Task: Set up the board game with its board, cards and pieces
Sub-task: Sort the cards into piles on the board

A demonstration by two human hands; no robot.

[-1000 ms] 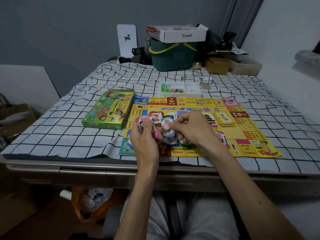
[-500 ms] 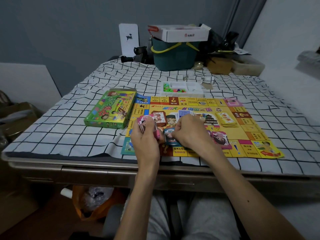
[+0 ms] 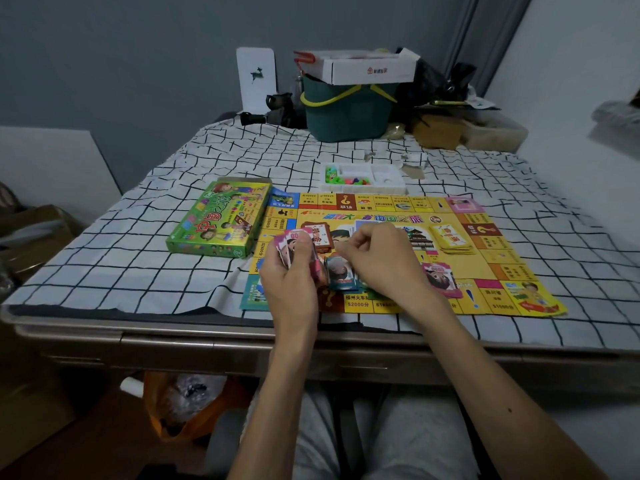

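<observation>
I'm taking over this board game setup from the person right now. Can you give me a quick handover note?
Left hand grips a stack of pink cards; right hand, fingers curled, is over the teal pile, grip unclear.
Done: board is unfolded, with yellow deck, red deck and pink pile on it; box lies beside its left edge.
Left: deal out the held stack; pieces sit in the tray behind the board.

L hand, R hand & forearms bare, lt grey trousers
</observation>
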